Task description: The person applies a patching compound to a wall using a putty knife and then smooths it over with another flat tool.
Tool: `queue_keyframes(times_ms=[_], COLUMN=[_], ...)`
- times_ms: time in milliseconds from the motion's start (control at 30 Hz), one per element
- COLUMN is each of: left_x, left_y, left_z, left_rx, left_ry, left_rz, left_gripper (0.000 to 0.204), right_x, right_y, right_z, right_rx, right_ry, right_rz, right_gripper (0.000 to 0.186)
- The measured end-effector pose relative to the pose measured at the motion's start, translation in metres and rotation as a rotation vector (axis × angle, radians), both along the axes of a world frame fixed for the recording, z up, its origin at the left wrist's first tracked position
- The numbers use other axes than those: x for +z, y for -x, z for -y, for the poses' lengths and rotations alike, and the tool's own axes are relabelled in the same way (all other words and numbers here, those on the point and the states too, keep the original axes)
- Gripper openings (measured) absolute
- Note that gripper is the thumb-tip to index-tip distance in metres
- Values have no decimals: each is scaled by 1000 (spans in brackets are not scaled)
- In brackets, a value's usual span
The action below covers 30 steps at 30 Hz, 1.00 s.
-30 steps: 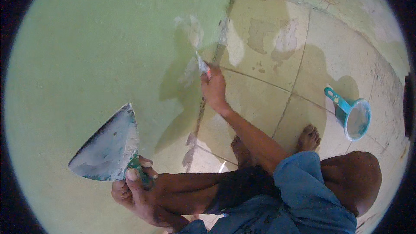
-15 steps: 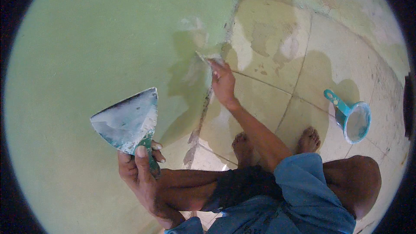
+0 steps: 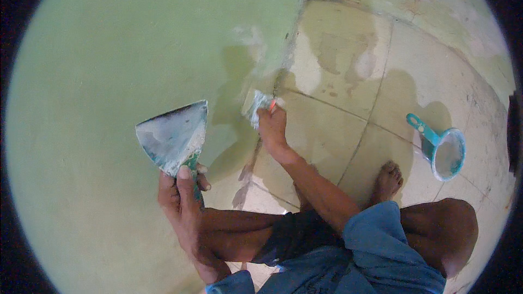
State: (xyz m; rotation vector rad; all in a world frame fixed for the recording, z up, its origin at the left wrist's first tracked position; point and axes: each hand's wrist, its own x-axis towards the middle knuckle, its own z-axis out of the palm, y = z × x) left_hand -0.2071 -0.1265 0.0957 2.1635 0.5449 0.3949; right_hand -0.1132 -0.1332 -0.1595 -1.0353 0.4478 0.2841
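My left hand [image 3: 182, 196] grips the green handle of a wide scraper [image 3: 177, 128], its blade raised and smeared with white paste, in front of the green wall [image 3: 98, 87]. My right hand [image 3: 273, 129] is closed on a smaller putty knife [image 3: 258, 103] with white paste on its blade and a red bit showing at the handle. That blade lies at the lower part of the wall, just left of the seam with the tiled floor, below a pale patch [image 3: 246, 38] of filler. Whether it touches the surface I cannot tell.
A teal cup [image 3: 447, 152] with a long handle and pale contents stands on the cream tiles [image 3: 343, 136] at the right. A second green wall [image 3: 447, 5] runs along the upper right. My bare foot [image 3: 388, 179] and bent knees are at the bottom.
My right hand and its knife have moved down along the wall, turning the blade. My left hand has raised the wide scraper up and to the right.
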Motion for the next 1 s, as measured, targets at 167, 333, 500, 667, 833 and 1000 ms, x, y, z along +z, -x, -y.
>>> queue_keyframes(times_ms=[167, 333, 500, 667, 833, 1000], left_x=[3, 4, -1, 4, 6, -24], left_y=[10, 0, -7, -8, -18, -24], left_z=[-2, -17, -38, -32, -24, -38], left_rx=[43, -1, -267, -332, -367, -438], left_ry=[121, 284, 605, 738, 523, -51], left_rz=[-110, -209, -462, -435, -339, -257], left_gripper=[27, 28, 26, 25, 23, 26], right_x=[58, 79, 129, 143, 82, 109], right_y=[3, -23, -47, -56, -66, -44], right_z=[25, 92, 141, 158, 160, 177], right_rx=[47, 74, 312, 264, 163, 180], right_ry=[-121, -592, -78, 528, 653, 4], right_rz=[135, 276, 1152, 1571, 1211, 401], right_gripper=[9, 21, 31, 35, 32, 23])
